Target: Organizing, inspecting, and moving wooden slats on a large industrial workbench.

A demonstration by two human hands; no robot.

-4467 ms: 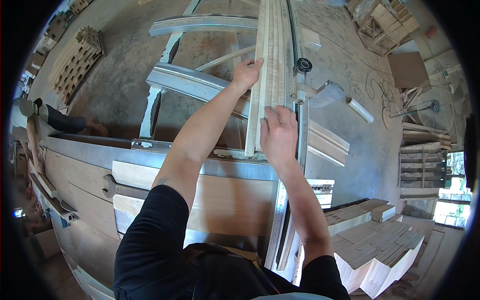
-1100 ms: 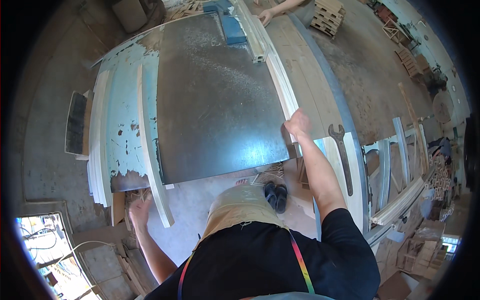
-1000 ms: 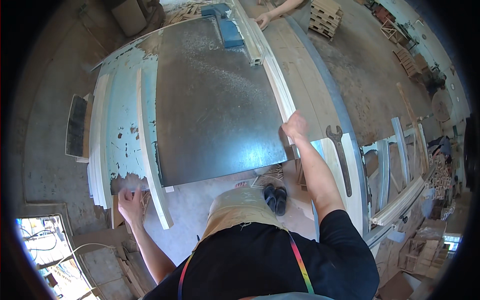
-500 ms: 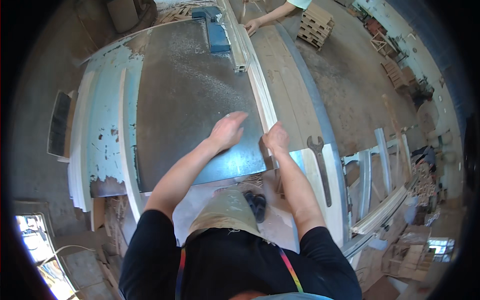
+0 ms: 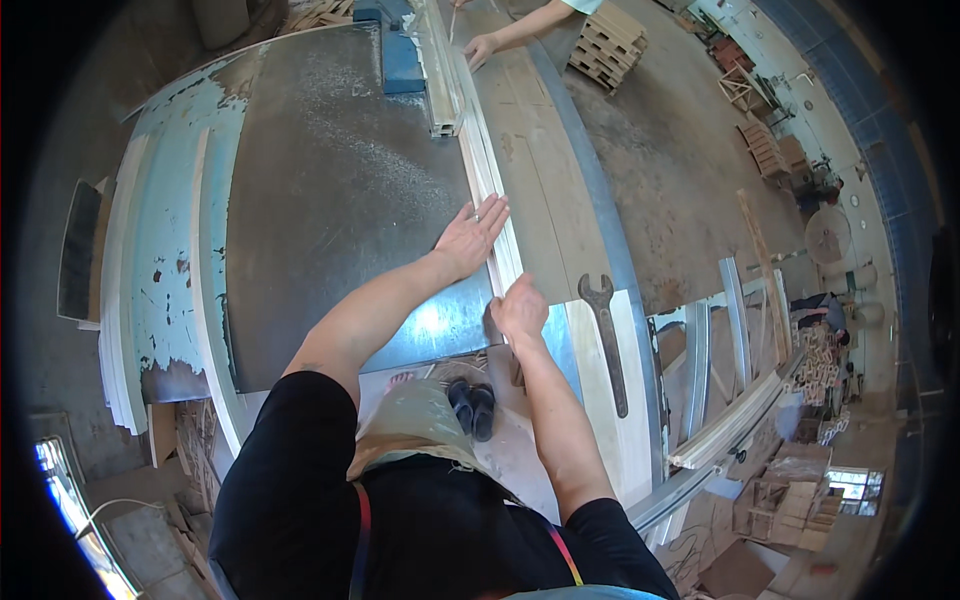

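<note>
A long pale wooden strip [image 5: 487,185] lies lengthwise on the grey metal saw table [image 5: 330,200], against the fence. My left hand [image 5: 470,237] rests flat and open on the strip's side, fingers spread, a ring on one finger. My right hand [image 5: 520,310] is curled over the strip's near end at the table's front edge. At the far end, another person's hand [image 5: 480,48] touches the same run of strips.
A large open-end wrench [image 5: 606,340] lies on the pale board right of the fence. A blue guard block [image 5: 400,60] sits at the table's far end. Loose slats [image 5: 730,425] and stacked pallets [image 5: 605,45] stand to the right. Long pale boards [image 5: 125,300] lie on the left.
My left hand came up from low at the table's left corner and now lies on the strip. My right hand stays at the strip's near end.
</note>
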